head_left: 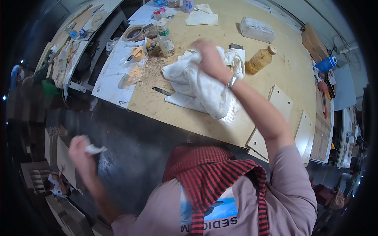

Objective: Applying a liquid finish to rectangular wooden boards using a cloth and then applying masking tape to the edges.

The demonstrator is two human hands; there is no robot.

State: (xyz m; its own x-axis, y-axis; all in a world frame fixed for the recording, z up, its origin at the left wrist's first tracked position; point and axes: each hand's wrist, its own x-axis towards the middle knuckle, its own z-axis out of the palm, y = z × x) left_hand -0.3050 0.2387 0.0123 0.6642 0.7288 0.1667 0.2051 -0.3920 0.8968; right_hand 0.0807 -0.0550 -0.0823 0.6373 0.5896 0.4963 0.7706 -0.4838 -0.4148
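Note:
A large white cloth (208, 92) lies crumpled on the near part of the wooden worktable (157, 114). My right hand (208, 57), with a metal bracelet at the wrist, is over the cloth's far side. Its fingers are blurred, and white fabric bunches against them. Off to the left, past the table edge, my left hand (81, 151) is raised over the dark floor. It is closed around a small white rag (95, 149), whose end sticks out. Just right of the cloth stands a bottle of yellow-brown liquid (261, 59).
A clear bottle with a green-banded neck (165, 41) stands beside a tape roll (134, 33). A whitish block (257, 29) lies far right. Drilled panels (280, 103) rest along the near right edge. Another folded cloth (202, 17) is at the back. Someone sits at the lower left (59, 184).

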